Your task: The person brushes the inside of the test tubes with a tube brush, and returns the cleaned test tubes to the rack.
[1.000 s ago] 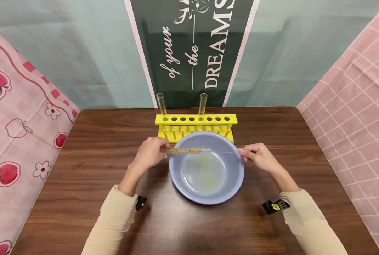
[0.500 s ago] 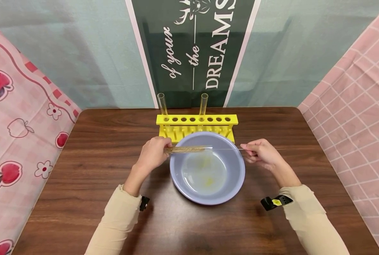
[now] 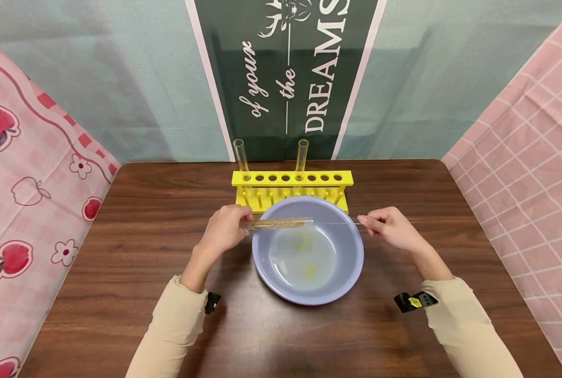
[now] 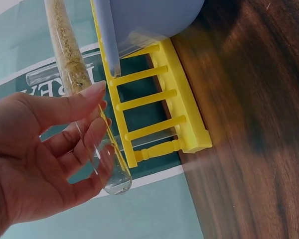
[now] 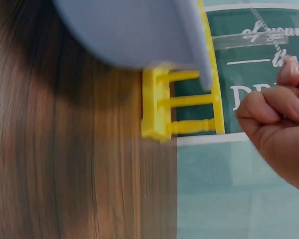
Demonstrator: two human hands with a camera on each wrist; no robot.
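Densely bristled brush inside clear tube

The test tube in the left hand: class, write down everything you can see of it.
The test tube is clear, straight and slim, looking like glass or clear plastic, with a rounded, closed end. It lies sideways above the blue basin. The left hand grips it near the closed end; its open mouth faces the right hand. Inside sits a tan, bristly brush, whose thin wire handle runs out to the right hand's pinch.
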